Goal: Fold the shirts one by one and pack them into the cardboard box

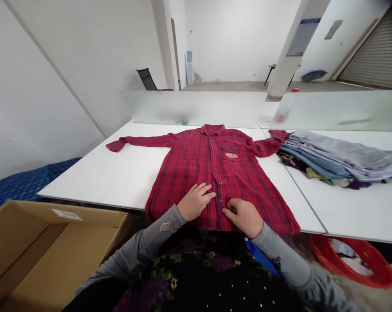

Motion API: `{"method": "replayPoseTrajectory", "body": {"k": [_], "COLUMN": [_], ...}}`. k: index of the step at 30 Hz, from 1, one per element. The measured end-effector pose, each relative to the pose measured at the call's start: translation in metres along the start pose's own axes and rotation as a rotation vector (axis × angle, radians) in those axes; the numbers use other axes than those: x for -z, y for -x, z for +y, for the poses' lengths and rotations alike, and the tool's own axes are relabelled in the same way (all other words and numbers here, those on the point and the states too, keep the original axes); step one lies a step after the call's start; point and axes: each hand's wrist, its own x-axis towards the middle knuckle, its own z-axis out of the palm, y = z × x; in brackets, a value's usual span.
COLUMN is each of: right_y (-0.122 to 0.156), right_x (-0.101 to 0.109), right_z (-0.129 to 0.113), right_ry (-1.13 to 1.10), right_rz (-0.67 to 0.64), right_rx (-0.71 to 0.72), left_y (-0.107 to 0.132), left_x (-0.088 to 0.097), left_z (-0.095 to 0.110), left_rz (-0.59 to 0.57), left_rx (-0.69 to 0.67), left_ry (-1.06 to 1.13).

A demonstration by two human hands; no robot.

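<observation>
A red plaid shirt (pixel 189 173) with dark stripes lies face up on the white table, its collar at the far end and both sleeves stretched sideways. Its button front is closed along most of its length, and a pale patch sits on the chest pocket. My left hand (pixel 196 201) rests on the lower front, left of the button strip, with fingers stretched out. Just right of the strip, near the hem, my right hand (pixel 246 215) has its fingers curled, thumb and forefinger at the shirt's edge by a button; the fingertips are partly hidden.
A pile of folded clothes (pixel 342 156) lies to the right, touching the shirt's cuff. Frosted dividers (pixel 199 106) line the table's back edge. An open cardboard box (pixel 62 255) stands at lower left. Below the right edge is a red basket (pixel 378 268) with cloth inside.
</observation>
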Motion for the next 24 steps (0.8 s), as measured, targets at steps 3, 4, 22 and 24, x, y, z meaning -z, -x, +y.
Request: {"method": "replayPoseTrajectory", "body": {"k": [3, 4, 22, 24], "right_y": [0.004, 0.003, -0.009, -0.010], "right_x": [-0.013, -0.014, 0.008, 0.006], "right_z": [-0.007, -0.009, 0.000, 0.003], "right_ry": [0.111, 0.133, -0.964, -0.875], "right_rz": [0.055, 0.058, -0.126, -0.101], "right_rx": [-0.081, -0.080, -0.001, 0.026], "left_y": [0.004, 0.006, 0.005, 0.006], "left_x": [0.001, 0.001, -0.006, -0.011], "left_z": [0.011, 0.015, 0.069, 0.070], "left_rz": [0.072, 0.097, 0.201, 0.140], "left_rx": [0.004, 0.004, 0.327, 0.458], "left_ry": [0.035, 0.055, 0.837, 1.064]}}
